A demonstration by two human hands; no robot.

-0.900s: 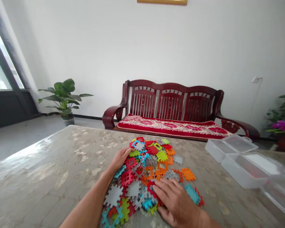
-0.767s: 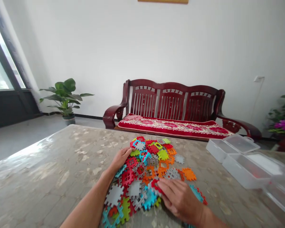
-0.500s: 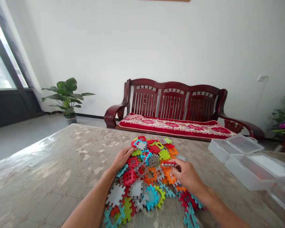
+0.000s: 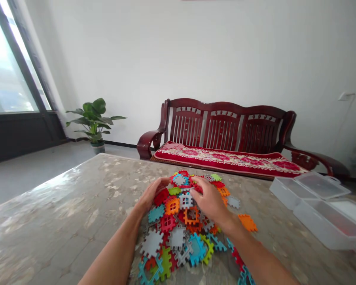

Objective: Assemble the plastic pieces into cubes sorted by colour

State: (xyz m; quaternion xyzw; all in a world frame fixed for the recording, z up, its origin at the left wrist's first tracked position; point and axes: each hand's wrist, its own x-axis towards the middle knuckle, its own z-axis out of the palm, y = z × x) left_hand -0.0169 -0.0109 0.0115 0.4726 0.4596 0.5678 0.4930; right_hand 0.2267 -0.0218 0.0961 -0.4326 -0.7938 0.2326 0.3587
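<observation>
A heap of interlocking plastic tiles with toothed edges [image 4: 177, 236] lies on the table in red, orange, grey, blue and green. My left hand [image 4: 153, 193] rests at the heap's upper left, fingers stretched out, beside a dark red tile [image 4: 161, 196]. Over the upper right of the heap is my right hand [image 4: 210, 198], its thumb apart from its curved fingers and no tile visibly gripped. Between the hands lie a grey window tile [image 4: 186, 201] and an orange window tile [image 4: 172, 206]. My right hand and forearm hide part of the heap.
Clear plastic boxes with lids [image 4: 323, 221] stand on the table [image 4: 86, 213] at the right. A lone orange tile [image 4: 248, 223] lies right of my forearm. Behind the table is a wooden bench [image 4: 219, 126] with a red cushion; a potted plant [image 4: 93, 118] stands left.
My right hand has moved left and a little up, and the red tile it held is no longer seen in it. Orange and grey window tiles now lie on top mid-heap. The view has turned left.
</observation>
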